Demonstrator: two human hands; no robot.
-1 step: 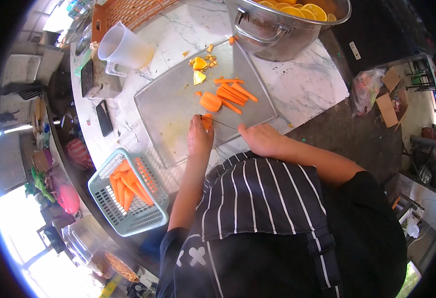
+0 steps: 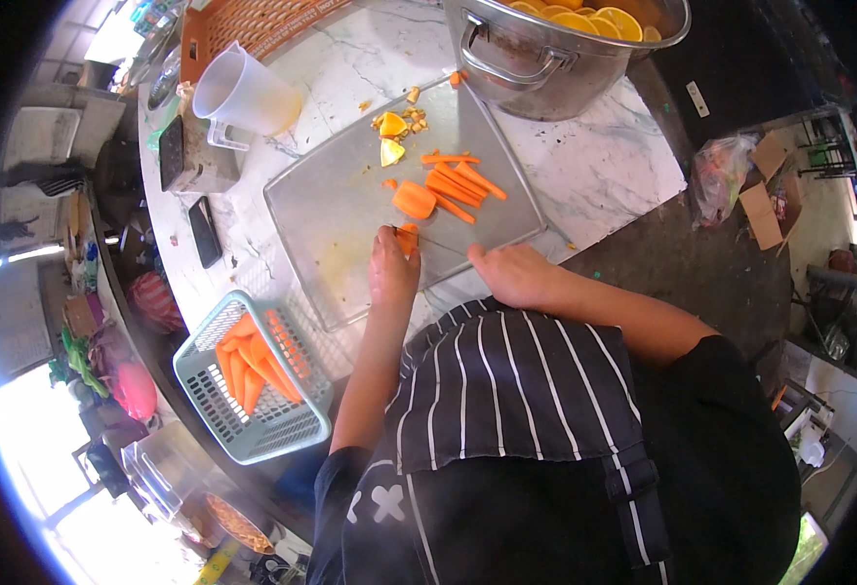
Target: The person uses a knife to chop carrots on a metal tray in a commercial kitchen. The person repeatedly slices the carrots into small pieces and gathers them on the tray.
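My left hand (image 2: 392, 266) grips a short orange carrot piece (image 2: 408, 234) near the front of the grey cutting board (image 2: 321, 253). My right hand (image 2: 508, 270) is closed on a knife, whose thin blade (image 2: 443, 244) reaches across to that piece. Behind my hands lie a thick carrot chunk (image 2: 414, 199) and several carrot sticks (image 2: 458, 180). Farther back on the board are yellow lemon pieces (image 2: 390, 151) and small chopped bits (image 2: 416, 124). A pale blue basket (image 2: 306, 424) of peeled carrots (image 2: 253, 361) sits to the left of my left forearm.
A steel pot (image 2: 531, 88) of orange slices stands at back right. On the marble-look table (image 2: 623, 166) are a plastic jug (image 2: 243, 93), an orange crate (image 2: 233, 24), a dark phone (image 2: 204, 229) and a small block-shaped device (image 2: 189, 156). A plastic bag (image 2: 716, 180) and cardboard (image 2: 765, 205) are beyond the right edge.
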